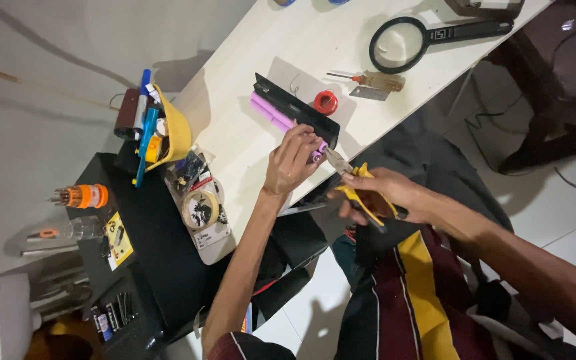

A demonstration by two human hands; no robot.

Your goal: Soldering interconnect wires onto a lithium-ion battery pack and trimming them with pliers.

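My left hand pinches the end of a row of purple cylindrical battery cells lying on the pale table beside a black angled holder. My right hand grips yellow-handled pliers. The pliers' metal jaws point at the cell end held by my left fingers. A red tape roll sits just behind the black holder.
A magnifying glass and a small screwdriver lie further back on the table. At the left stand a yellow holder with pens, a tape roll, a black box and an orange bit set.
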